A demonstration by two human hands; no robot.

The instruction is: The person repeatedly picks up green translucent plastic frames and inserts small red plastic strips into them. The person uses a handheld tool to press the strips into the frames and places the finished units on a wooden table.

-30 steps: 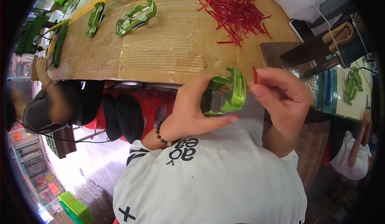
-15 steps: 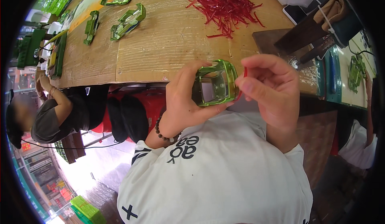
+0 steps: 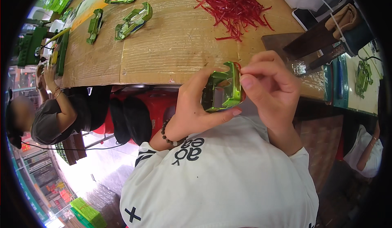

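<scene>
Your left grip (image 3: 194, 107) clasps the green shell (image 3: 236, 88) by the tabletop's (image 3: 163, 56) near edge; your right grip (image 3: 272, 90) pinches a red strip (image 3: 243, 95) against its end. The shell looks light, stiff, slick: hold its sides.

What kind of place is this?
Probably a small workshop. A big pile of red strips lies on the long table, with several similar green plastic parts, and another person is at the table's left end.
</scene>
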